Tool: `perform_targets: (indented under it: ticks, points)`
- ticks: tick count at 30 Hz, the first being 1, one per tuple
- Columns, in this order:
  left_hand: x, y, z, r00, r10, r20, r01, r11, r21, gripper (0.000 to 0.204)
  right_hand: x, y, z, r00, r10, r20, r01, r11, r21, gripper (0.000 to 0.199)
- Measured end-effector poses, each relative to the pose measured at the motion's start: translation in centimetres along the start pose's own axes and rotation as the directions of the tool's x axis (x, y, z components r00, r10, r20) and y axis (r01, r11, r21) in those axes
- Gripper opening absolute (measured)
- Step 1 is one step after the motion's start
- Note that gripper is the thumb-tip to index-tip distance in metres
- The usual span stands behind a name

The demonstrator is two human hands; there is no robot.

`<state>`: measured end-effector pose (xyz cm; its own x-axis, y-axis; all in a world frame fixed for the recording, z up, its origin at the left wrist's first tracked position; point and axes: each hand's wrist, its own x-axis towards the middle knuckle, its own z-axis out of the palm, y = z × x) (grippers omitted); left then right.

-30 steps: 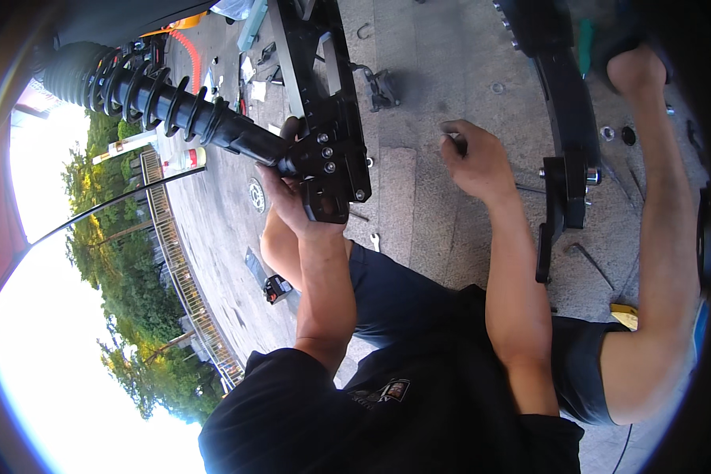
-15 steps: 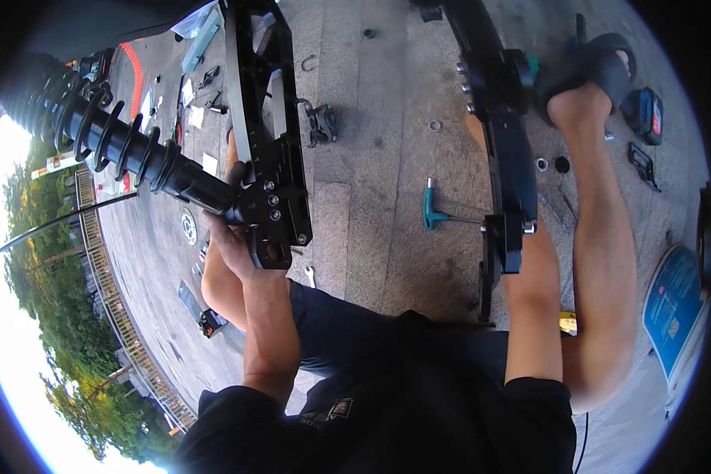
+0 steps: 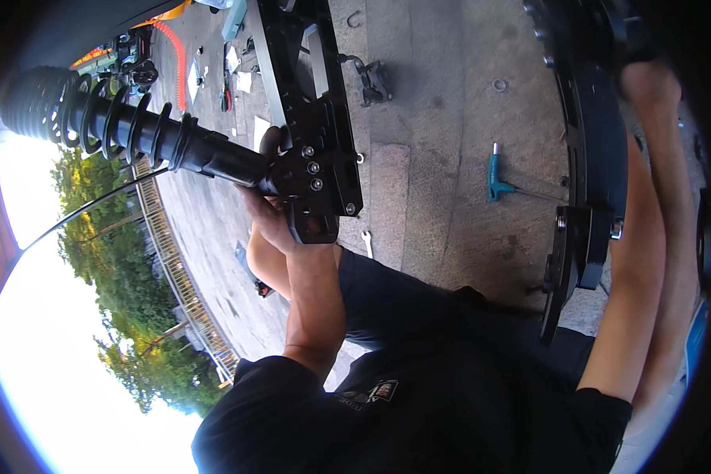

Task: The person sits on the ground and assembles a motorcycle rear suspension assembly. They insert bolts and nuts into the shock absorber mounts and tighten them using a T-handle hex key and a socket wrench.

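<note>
My left hand point(image 3: 270, 221) is closed around the black metal bracket point(image 3: 317, 175) at the lower end of a coil-spring shock absorber point(image 3: 189, 146). Several silver bolt heads show on that bracket, and a long black frame with cut-outs point(image 3: 316, 63) runs up from it. At the right a second long black metal arm point(image 3: 596, 150) stands nearly upright, a bolt end sticking out low on its side. My right forearm point(image 3: 636, 245) reaches up behind this arm, which hides the hand and its fingers.
A teal T-handle hex key point(image 3: 496, 183), a metal ring point(image 3: 498, 85), a black clamp-like part point(image 3: 373, 82) and a wrench point(image 3: 367, 243) lie on the paved ground. Beyond, a red coiled hose point(image 3: 180, 67) lies among scattered tools. A railing point(image 3: 174, 272) and trees are at the left.
The view has swung, so both black parts sit further right in the picture. The right-hand arm has also shifted right relative to the hex key. My left hand keeps its hold.
</note>
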<state>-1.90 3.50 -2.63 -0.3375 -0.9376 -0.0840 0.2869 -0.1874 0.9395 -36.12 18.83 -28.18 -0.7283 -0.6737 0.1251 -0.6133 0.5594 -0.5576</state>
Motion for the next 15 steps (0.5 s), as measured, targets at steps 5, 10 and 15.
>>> perform_targets:
  ticks: [5, 10, 15]
  points:
    - [0.1, 0.0, 0.0, 0.999, -0.028, 0.039, 0.030, 0.998, -0.052, 0.068, -1.2, 1.1, 0.8, 0.999, 0.006, 0.032, -0.007, 0.999, 0.032, 0.032]
    - [0.3, -0.1, -0.4, 0.998, -0.030, 0.046, 0.033, 0.998, -0.062, 0.069, -1.7, 1.0, 1.6, 0.998, -0.013, 0.060, 0.008, 0.997, 0.076, 0.032]
    - [0.2, -0.2, -0.7, 0.990, -0.011, 0.142, 0.008, 1.000, 0.021, 0.067, -1.5, -2.0, 2.3, 0.993, -0.093, 0.076, 0.079, 0.984, 0.162, 0.032]
